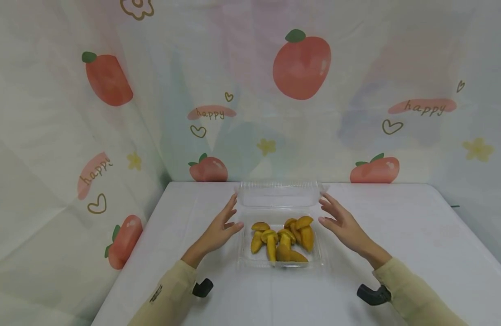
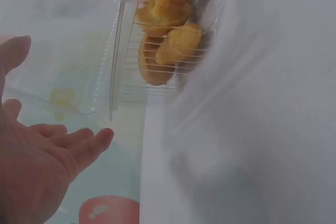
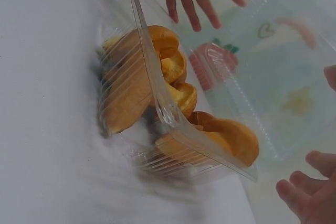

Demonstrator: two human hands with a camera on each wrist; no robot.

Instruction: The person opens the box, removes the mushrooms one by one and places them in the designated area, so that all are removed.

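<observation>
A clear plastic clamshell box [image 1: 318, 262] sits on the table with its lid [image 1: 280, 195] raised at the back. Several yellow-brown mushrooms [image 1: 271, 244] lie inside, some leaning on one another. To the box's left, my left hand [image 1: 217, 232] is held with fingers extended and the thumb apart, holding nothing. My right hand [image 1: 348, 230] mirrors it on the other side, fingers spread and empty. Both sets of fingertips point toward the lid's side edges. In the right wrist view, mushroom caps [image 3: 236, 139] rise above the box's rim.
A white cloth covers the table [image 1: 209, 290]. Behind it and to the left hangs a pale curtain [image 1: 242, 59] printed with red fruit, hearts and "happy". Black curved pieces [image 1: 203, 288] stick out from both sleeves at the wrists.
</observation>
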